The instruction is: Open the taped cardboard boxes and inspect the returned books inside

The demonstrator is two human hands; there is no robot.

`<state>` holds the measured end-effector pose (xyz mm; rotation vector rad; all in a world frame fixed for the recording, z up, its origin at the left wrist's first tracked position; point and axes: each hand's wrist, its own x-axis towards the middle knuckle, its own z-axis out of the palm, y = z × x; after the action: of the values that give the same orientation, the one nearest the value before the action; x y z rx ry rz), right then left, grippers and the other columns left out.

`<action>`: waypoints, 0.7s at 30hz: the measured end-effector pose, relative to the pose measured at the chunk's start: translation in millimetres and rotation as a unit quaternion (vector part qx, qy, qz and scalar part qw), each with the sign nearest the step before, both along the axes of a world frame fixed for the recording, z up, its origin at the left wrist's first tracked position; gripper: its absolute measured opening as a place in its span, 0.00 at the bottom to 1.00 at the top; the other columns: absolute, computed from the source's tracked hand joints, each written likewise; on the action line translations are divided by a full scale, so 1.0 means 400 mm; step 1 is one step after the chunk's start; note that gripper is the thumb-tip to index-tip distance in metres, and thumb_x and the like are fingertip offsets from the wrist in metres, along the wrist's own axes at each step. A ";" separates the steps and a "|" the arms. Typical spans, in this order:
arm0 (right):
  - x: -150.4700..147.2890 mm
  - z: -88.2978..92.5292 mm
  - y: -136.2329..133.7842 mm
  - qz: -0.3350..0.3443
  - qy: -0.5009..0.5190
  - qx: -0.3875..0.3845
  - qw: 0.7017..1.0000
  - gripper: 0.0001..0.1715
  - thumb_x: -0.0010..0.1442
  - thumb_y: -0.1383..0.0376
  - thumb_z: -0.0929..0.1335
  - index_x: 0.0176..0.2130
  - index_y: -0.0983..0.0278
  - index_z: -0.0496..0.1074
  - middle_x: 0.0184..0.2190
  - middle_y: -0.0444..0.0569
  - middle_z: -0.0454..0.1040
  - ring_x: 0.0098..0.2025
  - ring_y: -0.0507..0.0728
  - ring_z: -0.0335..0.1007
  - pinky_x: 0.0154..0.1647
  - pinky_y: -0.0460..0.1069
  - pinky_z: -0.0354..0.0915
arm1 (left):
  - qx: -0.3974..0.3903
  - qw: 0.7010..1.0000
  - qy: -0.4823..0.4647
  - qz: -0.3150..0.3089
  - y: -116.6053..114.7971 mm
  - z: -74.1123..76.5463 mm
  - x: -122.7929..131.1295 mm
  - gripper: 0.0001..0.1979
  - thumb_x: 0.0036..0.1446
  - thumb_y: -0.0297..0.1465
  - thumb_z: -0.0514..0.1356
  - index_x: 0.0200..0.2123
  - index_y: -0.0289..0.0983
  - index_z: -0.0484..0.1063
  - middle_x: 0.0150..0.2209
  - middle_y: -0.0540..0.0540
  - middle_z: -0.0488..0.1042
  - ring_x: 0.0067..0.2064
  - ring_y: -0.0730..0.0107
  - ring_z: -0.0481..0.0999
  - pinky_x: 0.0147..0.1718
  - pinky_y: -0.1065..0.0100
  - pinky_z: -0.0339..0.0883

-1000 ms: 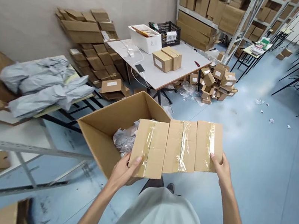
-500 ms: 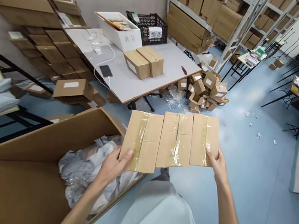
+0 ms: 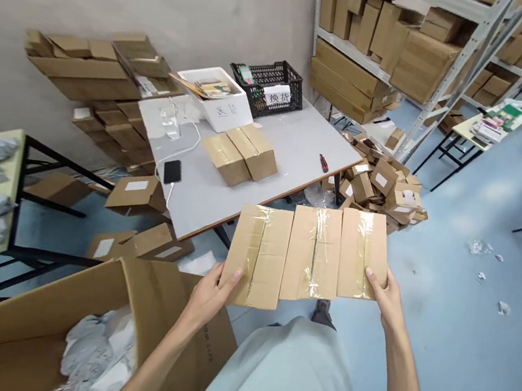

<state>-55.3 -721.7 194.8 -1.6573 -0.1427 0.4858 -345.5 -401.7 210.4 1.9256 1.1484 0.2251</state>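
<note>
Cardboard boxes point(image 3: 314, 253), three abreast, between left hand point(image 3: 209, 296) and right hand point(image 3: 389, 302)

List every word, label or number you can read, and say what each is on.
"换货": paper sign on the black crate.
"退货", less sharp: white box.
Print on the large open carton: too blurred to read.
White labels on floor cartons: too small to read.
Held boxes: no text visible.

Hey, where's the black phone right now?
In the head view, left of centre, the phone lies on the grey table near its left edge, with two cardboard boxes to its right. It appears above and to the left of the left hand.
</note>
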 end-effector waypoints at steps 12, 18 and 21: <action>0.650 0.038 0.522 0.174 -0.042 0.005 0.984 0.52 0.57 0.36 0.80 0.70 0.59 0.77 0.68 0.56 0.79 0.70 0.74 0.75 0.74 0.68 0.69 | -0.058 0.978 -0.053 0.193 0.196 0.004 0.392 0.47 0.54 0.72 0.61 0.55 0.36 0.81 0.57 0.34 0.84 0.57 0.40 0.83 0.55 0.52 0.77; 0.840 0.036 0.795 0.179 -0.058 -0.044 0.981 0.53 0.56 0.35 0.80 0.69 0.58 0.77 0.67 0.56 0.80 0.71 0.74 0.74 0.76 0.69 0.67 | -0.049 0.982 -0.060 0.172 0.465 -0.046 0.577 0.47 0.55 0.73 0.58 0.51 0.35 0.81 0.50 0.34 0.84 0.52 0.41 0.84 0.51 0.52 0.78; 0.939 0.062 0.910 0.169 -0.037 -0.072 0.982 0.53 0.53 0.34 0.81 0.67 0.58 0.79 0.63 0.55 0.83 0.68 0.75 0.77 0.73 0.69 0.70 | -0.046 0.988 -0.068 0.130 0.602 -0.053 0.690 0.44 0.57 0.70 0.58 0.54 0.37 0.81 0.51 0.35 0.84 0.53 0.42 0.84 0.52 0.52 0.77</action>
<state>320.5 -357.9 219.8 -1.8014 -0.4589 0.7032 -69.4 -160.9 189.2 1.6506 1.2935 0.4314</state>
